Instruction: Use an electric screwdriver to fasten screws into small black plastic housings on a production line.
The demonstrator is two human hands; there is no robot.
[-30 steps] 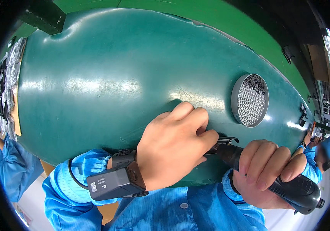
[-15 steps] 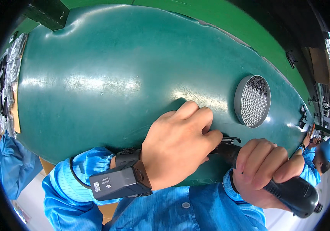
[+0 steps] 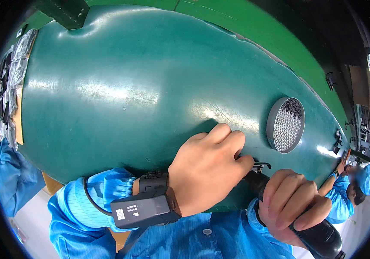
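Note:
My right hand (image 3: 289, 202) is wrapped round a black power screwdriver (image 3: 323, 241), whose nose points up and left toward my other hand. The fingers of my left hand (image 3: 211, 170) are curled closed, knuckles up, just above the green table. A thin, dark part (image 3: 262, 165) pokes out beside its fingertips, by the screwdriver's nose. Most of that part, along with the driver's tip, is hidden behind the left fingers. Beyond my right hand stands a round grey dish (image 3: 271, 125) with a dimpled bottom, small dark screws heaped at its far side.
The green tabletop (image 3: 107, 125) has a raised far edge. Bagged dark parts (image 3: 14, 82) lie on cardboard at the far left. A dark post (image 3: 70, 13) stands at the back left. Co-workers in blue are at the left and right (image 3: 342, 198), with small black parts (image 3: 337, 140) near the right one.
The view has shifted slightly. The screwdriver's rear end has swung downward and toward me, with my right hand turning along. My left hand keeps its closed grip by the driver's nose.

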